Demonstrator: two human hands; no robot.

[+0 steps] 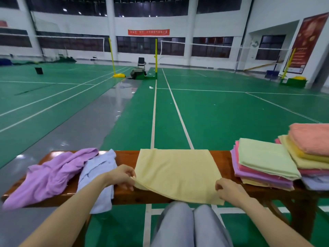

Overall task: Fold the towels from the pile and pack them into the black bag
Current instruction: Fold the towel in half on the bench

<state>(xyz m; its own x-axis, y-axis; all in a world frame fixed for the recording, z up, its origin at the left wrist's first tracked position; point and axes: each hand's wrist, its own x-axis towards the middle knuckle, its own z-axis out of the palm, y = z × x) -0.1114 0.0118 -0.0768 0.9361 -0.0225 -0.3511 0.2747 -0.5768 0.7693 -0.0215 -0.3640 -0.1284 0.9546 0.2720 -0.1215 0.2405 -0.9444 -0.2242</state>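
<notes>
On the bench (124, 155), both hands pinch the yellow towel (176, 172)

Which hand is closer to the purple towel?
The left hand. It pinches the yellow towel's near-left corner, just past the pale blue towel from the purple towel. The right hand holds the opposite corner, much farther away.

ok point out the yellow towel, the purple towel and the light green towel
yellow towel (176, 172), head view, middle of the flat cloth
purple towel (51, 177), head view, crumpled middle
light green towel (265, 155), head view, top face
</notes>
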